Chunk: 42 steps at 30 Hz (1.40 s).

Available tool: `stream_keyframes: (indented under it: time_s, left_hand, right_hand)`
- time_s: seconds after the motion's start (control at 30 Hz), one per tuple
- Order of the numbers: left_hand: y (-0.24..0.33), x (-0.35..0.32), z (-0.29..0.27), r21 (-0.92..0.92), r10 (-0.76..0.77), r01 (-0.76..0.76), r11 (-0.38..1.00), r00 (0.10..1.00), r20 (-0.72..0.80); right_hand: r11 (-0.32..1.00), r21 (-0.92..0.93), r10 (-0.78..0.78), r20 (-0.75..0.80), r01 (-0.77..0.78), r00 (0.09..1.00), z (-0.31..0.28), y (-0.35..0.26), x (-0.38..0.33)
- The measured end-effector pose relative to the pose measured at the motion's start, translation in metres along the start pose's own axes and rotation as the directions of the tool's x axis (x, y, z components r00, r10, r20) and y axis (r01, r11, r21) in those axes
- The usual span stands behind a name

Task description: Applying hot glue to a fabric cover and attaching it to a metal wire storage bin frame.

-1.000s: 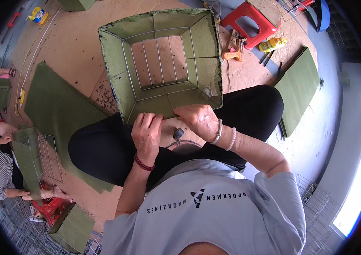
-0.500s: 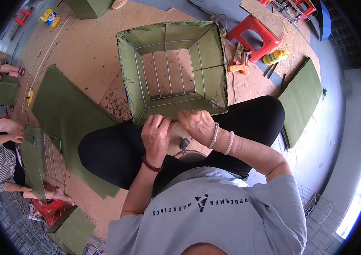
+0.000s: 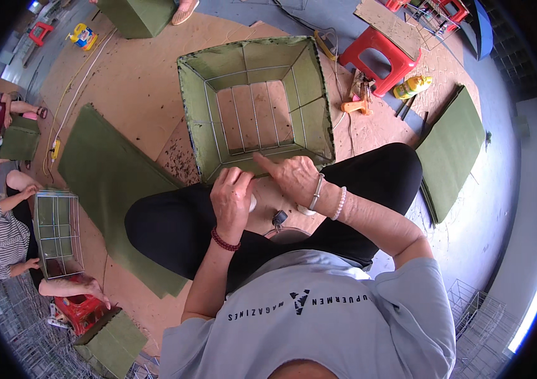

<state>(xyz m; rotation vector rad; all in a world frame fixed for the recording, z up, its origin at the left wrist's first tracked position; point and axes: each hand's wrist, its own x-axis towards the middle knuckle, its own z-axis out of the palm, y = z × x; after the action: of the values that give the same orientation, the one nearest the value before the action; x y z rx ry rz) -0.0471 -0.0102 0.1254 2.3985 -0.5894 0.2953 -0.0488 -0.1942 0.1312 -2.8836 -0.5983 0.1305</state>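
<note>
A square, wire-framed basket (image 3: 309, 95) lined with green fabric stands in front of me, its open top facing me and dark specks along its rim. My left hand (image 3: 230, 199) is closed on the middle of its near rim, thumb and fingers pinching the edge. Just to the right, my right hand (image 3: 293, 177) has its index finger stretched over the near rim, touching or just above the fabric. Its other fingers curl below, partly hidden. Through the wire bottom the brown board floor shows.
Green sheets lie stacked at my left (image 3: 110, 189) and right (image 3: 451, 151). Beyond the basket are an orange glue gun (image 3: 355, 106), a red stool (image 3: 379, 60) and a yellow bottle (image 3: 412, 86). At far left a co-worker (image 3: 6, 237) holds a wire frame (image 3: 58, 234).
My right index finger has straightened out over the rim, away from its earlier pinch beside the left hand. The basket has shifted slightly. The co-worker has turned and lifted the wire frame.
</note>
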Motion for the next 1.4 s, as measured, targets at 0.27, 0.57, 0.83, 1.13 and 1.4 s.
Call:
stream_keyframes:
  time_s: [0.27, 0.57, 0.83, 1.13, 1.4]
  left_hand:
    - [-0.003, 0.014, -0.005, -0.016, 0.01, -0.01, 1.0, 1.0, 0.012]
    - [-0.005, 0.016, -0.004, 0.036, 0.039, -0.041, 0.999, 0.997, 0.064]
    - [-0.004, 0.008, 0.001, 0.033, 0.048, -0.049, 0.998, 0.999, 0.017]
    - [-0.008, 0.0, 0.003, 0.017, 0.041, -0.041, 0.999, 0.999, 0.029]
    - [-0.012, 0.0, 0.007, 0.075, 0.11, -0.109, 0.991, 0.994, -0.005]
  right_hand:
    - [0.997, 0.003, -0.07, -0.133, 0.071, 0.989, 0.003, 0.008, 0.004]
    - [0.991, 0.119, -0.053, -0.091, 0.064, 0.994, -0.004, 0.006, 0.013]
    - [0.91, 0.402, 0.112, 0.001, -0.103, 0.994, -0.023, 0.021, 0.088]
    - [0.714, 0.531, 0.453, 0.145, -0.456, 0.879, 0.057, -0.039, 0.213]
    - [0.884, 0.324, 0.368, -0.034, -0.338, 0.929, 0.062, -0.042, 0.217]
